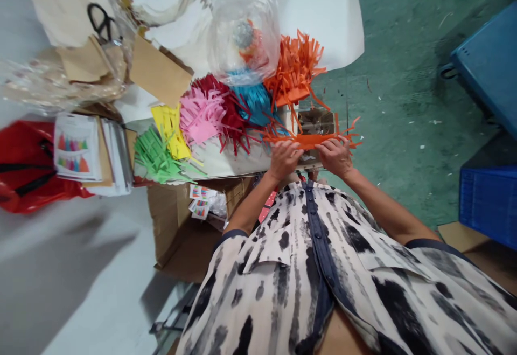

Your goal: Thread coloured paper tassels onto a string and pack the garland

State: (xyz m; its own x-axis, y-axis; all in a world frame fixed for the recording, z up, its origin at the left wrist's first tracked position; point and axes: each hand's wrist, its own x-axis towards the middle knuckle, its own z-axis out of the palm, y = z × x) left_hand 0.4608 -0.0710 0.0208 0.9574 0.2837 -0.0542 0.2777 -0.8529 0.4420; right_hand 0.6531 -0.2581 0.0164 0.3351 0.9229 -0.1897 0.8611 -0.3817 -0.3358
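Observation:
Close to my body, an orange fringed paper tassel strip [309, 141] stretches sideways between my two hands. My left hand [286, 158] has its fingers closed on the strip's left part, and my right hand [334, 155] grips it further right. Loose fringe sticks out past both hands. Just beyond lies a pile of orange fringed paper [294, 72]. To the left of that are blue [254, 102], dark red [238, 129], pink [202, 112], yellow [170, 129] and green [155, 153] fringed papers on the table [230, 166].
A clear plastic bag [246, 26] with a silvery ball-like item stands behind the papers. Black-handled scissors [100, 23] lie back left among brown cards [159, 69]. Printed packets [78, 147] and a red bag [26, 166] are left. An open carton [169, 225] sits below; blue crates [488, 204] stand right.

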